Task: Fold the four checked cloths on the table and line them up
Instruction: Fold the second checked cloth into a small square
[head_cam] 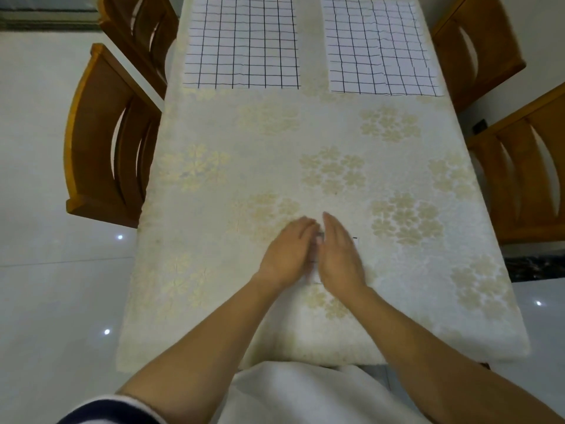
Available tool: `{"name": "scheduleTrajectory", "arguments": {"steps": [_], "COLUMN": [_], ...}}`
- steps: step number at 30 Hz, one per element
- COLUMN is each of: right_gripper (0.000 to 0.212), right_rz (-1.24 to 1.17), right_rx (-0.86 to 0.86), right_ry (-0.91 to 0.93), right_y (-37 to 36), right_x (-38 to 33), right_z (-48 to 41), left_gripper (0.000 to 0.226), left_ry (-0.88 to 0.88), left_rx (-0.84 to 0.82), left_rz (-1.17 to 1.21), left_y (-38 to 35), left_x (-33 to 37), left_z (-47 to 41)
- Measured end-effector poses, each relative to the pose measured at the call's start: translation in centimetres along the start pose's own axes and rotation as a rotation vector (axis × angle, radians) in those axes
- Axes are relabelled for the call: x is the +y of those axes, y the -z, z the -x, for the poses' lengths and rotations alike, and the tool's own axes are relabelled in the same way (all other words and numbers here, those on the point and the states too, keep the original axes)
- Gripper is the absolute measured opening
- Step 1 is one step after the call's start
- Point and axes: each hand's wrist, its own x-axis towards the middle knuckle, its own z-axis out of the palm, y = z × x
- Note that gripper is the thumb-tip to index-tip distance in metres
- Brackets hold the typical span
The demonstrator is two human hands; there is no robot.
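Note:
Two checked cloths lie spread flat at the far end of the table, one on the left (241, 41) and one on the right (382, 47), both white with a black grid. Near the middle of the table my left hand (287, 252) and my right hand (339, 255) rest palm down, side by side and almost touching, fingers straight. A small folded checked cloth (315, 270) shows only as a white sliver with dark lines between them; the hands hide the rest. No other checked cloth is in view.
The table (214, 240) wears a cream tablecloth with pale gold flowers. Wooden chairs stand on the left (101, 142), far left (137, 29), right (526, 166) and far right (477, 47). A white glossy floor surrounds it.

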Motion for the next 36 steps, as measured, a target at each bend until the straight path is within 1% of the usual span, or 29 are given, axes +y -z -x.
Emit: {"name": "scheduleTrajectory", "arguments": {"steps": [1, 2, 3, 4, 6, 8, 10, 14, 18, 20, 22, 24, 25, 26, 27, 28, 29, 31, 33, 36], "right_gripper": [0.065, 0.07, 0.072, 0.07, 0.06, 0.063, 0.07, 0.075, 0.076, 0.076, 0.073, 0.072, 0.07, 0.067, 0.064, 0.062, 0.061, 0.061, 0.06, 0.062], "right_rz": [0.019, 0.058, 0.105, 0.16, 0.29, 0.37, 0.421, 0.487, 0.552, 0.546, 0.474, 0.318, 0.197, 0.064, -0.05, -0.106, -0.094, 0.042, 0.105, 0.223], "right_rx": [-0.069, -0.118, -0.149, -0.158, -0.138, -0.166, -0.181, -0.203, -0.237, -0.203, -0.119, -0.079, -0.088, -0.11, -0.141, -0.183, -0.224, -0.263, -0.252, -0.207], "right_ry": [0.009, 0.015, 0.022, 0.043, 0.092, 0.095, 0.077, -0.048, -0.067, -0.091, -0.085, -0.013, 0.014, 0.002, -0.021, -0.027, -0.006, 0.071, 0.091, 0.065], "right_y": [-1.3, -2.5, -3.4, -3.8, -3.8, -3.0, -2.3, -1.1, 0.1, 0.7, 1.2, 0.6, 0.0, -0.7, -1.4, -2.0, -2.6, -3.1, -3.1, -2.7], "right_x": [-0.3, -0.2, 0.4, 1.2, 2.9, 3.9, 4.7, 6.8, 7.6, 6.8, 4.7, 1.5, -0.2, -1.6, -2.7, -3.2, -3.3, -2.0, -0.1, 2.5], "right_z": [0.4, 0.7, 0.8, 0.9, 1.3, 1.3, 1.4, 1.5, 1.5, 1.3, 1.0, 0.5, 0.1, -0.2, -0.5, -0.6, -0.4, 0.3, 0.7, 0.9], "left_gripper": [0.051, 0.054, 0.057, 0.058, 0.057, 0.057, 0.059, 0.062, 0.061, 0.062, 0.062, 0.061, 0.063, 0.066, 0.068, 0.068, 0.068, 0.068, 0.067, 0.063], "left_ry": [-0.004, -0.022, -0.055, -0.105, -0.16, -0.145, -0.097, -0.027, -0.061, -0.06, -0.018, -0.048, -0.075, -0.085, -0.051, 0.007, 0.037, -0.003, -0.059, -0.092], "left_rx": [-0.101, -0.14, -0.133, -0.12, -0.085, -0.047, -0.058, -0.095, -0.154, -0.167, -0.111, -0.059, -0.063, -0.094, -0.129, -0.162, -0.175, -0.161, -0.183, -0.174], "left_rz": [0.036, 0.004, -0.07, -0.166, -0.328, -0.398, -0.427, -0.495, -0.52, -0.468, -0.351, -0.307, -0.29, -0.25, -0.215, -0.202, -0.232, -0.366, -0.433, -0.428], "left_y": [-1.0, -1.8, -2.4, -2.6, -2.4, -2.0, -1.7, -0.4, 1.2, 1.7, 1.8, 1.2, 0.6, -0.1, -0.7, -1.3, -1.8, -2.3, -2.4, -2.3], "left_x": [0.2, -0.2, -1.0, -1.9, -3.1, -3.6, -3.5, -4.7, -6.1, -5.8, -4.7, -2.7, -1.4, -0.2, 0.9, 1.5, 1.6, 1.0, 0.0, -0.7], "left_z": [0.2, 0.4, 0.5, 0.7, 1.3, 1.7, 1.9, 2.6, 3.1, 2.9, 2.2, 1.6, 1.5, 1.5, 1.7, 2.1, 2.4, 2.9, 2.9, 2.7]}}
